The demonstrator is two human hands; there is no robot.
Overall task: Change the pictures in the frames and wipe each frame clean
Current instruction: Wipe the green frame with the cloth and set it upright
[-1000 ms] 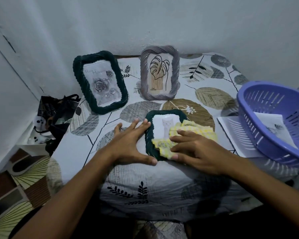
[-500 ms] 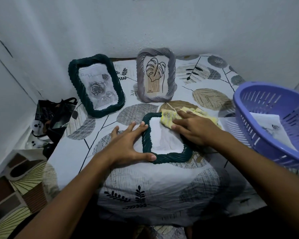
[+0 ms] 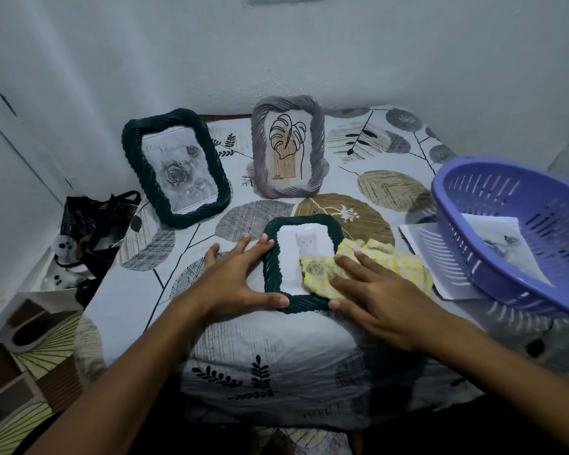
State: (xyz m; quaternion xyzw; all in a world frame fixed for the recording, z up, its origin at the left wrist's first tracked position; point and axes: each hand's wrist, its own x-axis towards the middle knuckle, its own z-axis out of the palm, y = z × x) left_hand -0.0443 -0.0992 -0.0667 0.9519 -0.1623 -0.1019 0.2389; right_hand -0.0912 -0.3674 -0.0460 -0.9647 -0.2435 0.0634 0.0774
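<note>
Since half a second ago, the yellow cloth (image 3: 358, 267) has slid from the top of the small green frame (image 3: 271, 270) down to its lower right. Flat fingers of the right hand (image 3: 378, 303) press the cloth. Spread fingers of the left hand (image 3: 240, 280) hold the frame's left edge. It lies flat on the table (image 3: 138, 290), near the front.

A leaf-print tablecloth (image 3: 391, 192) carries three frames (image 3: 271, 267), yellow cloth (image 3: 401, 264), papers (image 3: 421, 244), purple basket (image 3: 519, 231)
</note>
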